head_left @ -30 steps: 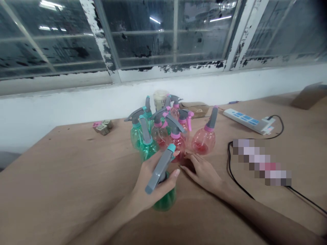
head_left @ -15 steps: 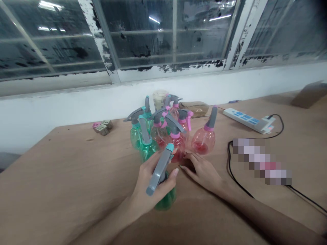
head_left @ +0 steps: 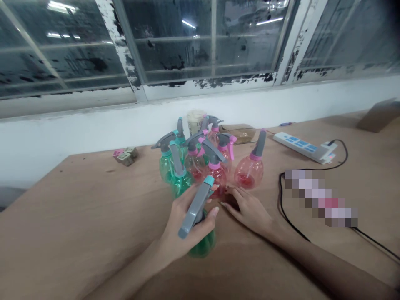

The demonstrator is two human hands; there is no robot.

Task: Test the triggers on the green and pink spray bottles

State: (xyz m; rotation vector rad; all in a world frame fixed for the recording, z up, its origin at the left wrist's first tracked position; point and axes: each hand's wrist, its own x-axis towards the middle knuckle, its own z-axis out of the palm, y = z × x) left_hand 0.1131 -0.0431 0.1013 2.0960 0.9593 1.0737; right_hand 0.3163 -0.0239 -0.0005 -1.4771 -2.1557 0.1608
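My left hand (head_left: 184,225) is wrapped round the neck of a green spray bottle (head_left: 204,243) with a grey trigger head and teal nozzle, upright at the near middle of the table. My right hand (head_left: 248,208) lies on the tabletop, thumb apart from the fingers, holding nothing I can see. Its fingertips come close to the base of a pink spray bottle (head_left: 220,177); whether they touch cannot be made out. Another pink spray bottle (head_left: 249,171) stands to the right. Just beyond my left hand is a green spray bottle (head_left: 183,183), with several green and pink ones clustered behind.
A paper cup (head_left: 195,118) and a brown paper packet (head_left: 240,133) stand by the wall. Small blocks (head_left: 125,157) lie at the left. On the right are a white power strip (head_left: 300,146), a black cable (head_left: 281,200), a blurred-out item and a cardboard piece (head_left: 379,116).
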